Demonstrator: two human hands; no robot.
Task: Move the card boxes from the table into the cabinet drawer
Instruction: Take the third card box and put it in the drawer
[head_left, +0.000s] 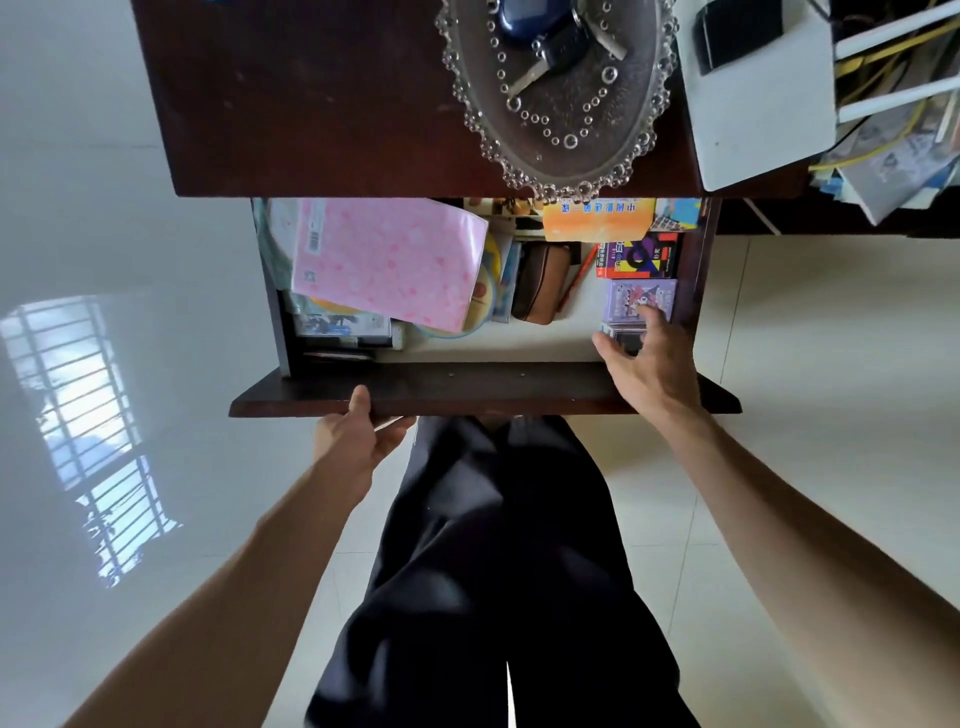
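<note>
The dark wooden cabinet drawer (467, 395) stands pulled open below the cabinet top. My left hand (358, 434) grips the drawer's front panel, thumb on top. My right hand (647, 364) reaches into the drawer's right front corner, fingers curled around a dark card box (623, 338) that is mostly hidden by the hand. Just behind it lies a purple card box (640, 299), and behind that a red, black and yellow card box (641, 255), all along the drawer's right wall.
A pink spotted notebook (387, 260), a brown pouch (540, 283), an orange packet (597, 218) and papers fill the drawer. On the cabinet top sits a glass tray (519, 135) with keys. A white box (758, 109) and cables lie to the right.
</note>
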